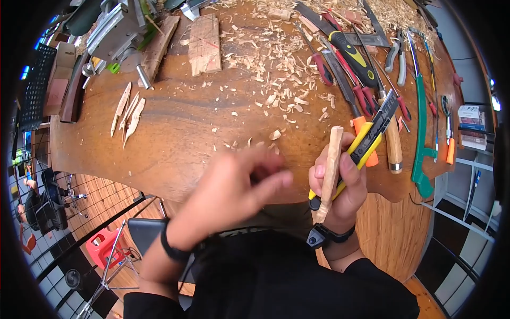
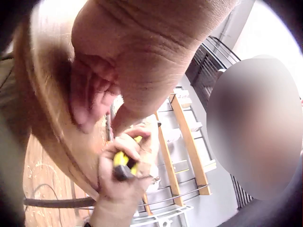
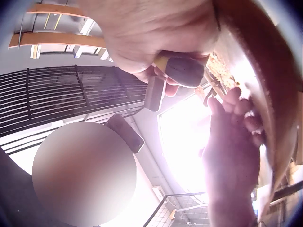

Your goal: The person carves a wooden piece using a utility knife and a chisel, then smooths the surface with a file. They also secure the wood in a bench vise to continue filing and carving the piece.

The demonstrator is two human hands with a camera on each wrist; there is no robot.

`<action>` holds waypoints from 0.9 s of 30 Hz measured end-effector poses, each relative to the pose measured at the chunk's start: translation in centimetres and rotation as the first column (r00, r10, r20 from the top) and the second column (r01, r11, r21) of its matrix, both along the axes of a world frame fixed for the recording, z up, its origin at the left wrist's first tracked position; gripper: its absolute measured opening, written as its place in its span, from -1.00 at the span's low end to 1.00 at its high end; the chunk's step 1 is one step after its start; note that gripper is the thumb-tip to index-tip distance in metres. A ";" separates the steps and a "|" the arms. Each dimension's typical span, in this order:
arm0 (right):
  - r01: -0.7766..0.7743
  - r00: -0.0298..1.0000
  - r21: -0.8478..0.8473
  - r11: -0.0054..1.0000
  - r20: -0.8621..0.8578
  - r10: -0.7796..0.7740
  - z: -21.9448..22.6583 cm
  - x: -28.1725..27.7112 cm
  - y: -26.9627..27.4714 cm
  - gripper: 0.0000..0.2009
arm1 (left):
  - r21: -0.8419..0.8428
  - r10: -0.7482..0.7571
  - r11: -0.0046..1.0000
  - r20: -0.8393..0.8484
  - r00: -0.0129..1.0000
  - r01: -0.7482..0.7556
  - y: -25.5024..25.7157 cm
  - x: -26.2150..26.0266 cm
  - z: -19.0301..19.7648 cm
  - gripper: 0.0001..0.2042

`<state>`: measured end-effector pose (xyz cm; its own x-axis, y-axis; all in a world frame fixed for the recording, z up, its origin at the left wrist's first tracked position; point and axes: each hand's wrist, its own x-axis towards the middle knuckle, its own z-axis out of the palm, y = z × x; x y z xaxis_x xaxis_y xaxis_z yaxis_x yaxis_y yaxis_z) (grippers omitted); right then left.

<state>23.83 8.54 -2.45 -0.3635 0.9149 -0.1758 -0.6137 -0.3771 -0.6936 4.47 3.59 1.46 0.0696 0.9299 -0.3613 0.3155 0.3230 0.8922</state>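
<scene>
My right hand (image 1: 348, 183) grips a yellow and black snap-off utility knife (image 1: 366, 142), its blade extended up and to the right. The same hand holds a narrow carved wooden stick (image 1: 330, 170), upright between thumb and fingers. In the right wrist view the knife's dark end (image 3: 185, 72) and the end of the stick (image 3: 155, 93) poke out of the hand. Blurred, my left hand (image 1: 239, 178) is over the table's front edge to the left of the stick. Its fingers (image 2: 87, 97) bend loosely with nothing seen in them.
Wood shavings (image 1: 287, 69) cover the table's back and middle. Several files, pliers (image 1: 396, 56), a chisel (image 1: 393, 143) and a green-handled saw (image 1: 419, 133) lie on the right. Wood slivers (image 1: 127, 114), a board (image 1: 205, 45) and a metal vise (image 1: 117, 37) are on the left.
</scene>
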 end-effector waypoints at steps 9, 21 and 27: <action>0.001 0.999 0.059 0.998 0.044 -0.004 -0.1 -0.1 -0.4 -0.71 | 0.426 0.194 0.904 -0.354 0.915 -0.027 2.5 -2.9 2.3 -0.80; -0.043 0.989 0.103 0.994 0.144 0.028 0.7 -0.5 -0.4 -0.75 | 0.511 0.213 0.860 -0.325 0.921 -0.018 4.6 -3.9 0.0 -0.81; -0.010 0.988 0.106 0.994 0.156 -0.006 0.5 -1.0 -0.4 -0.79 | 0.339 0.056 0.938 -0.358 0.932 0.073 2.0 -4.6 -0.7 -0.82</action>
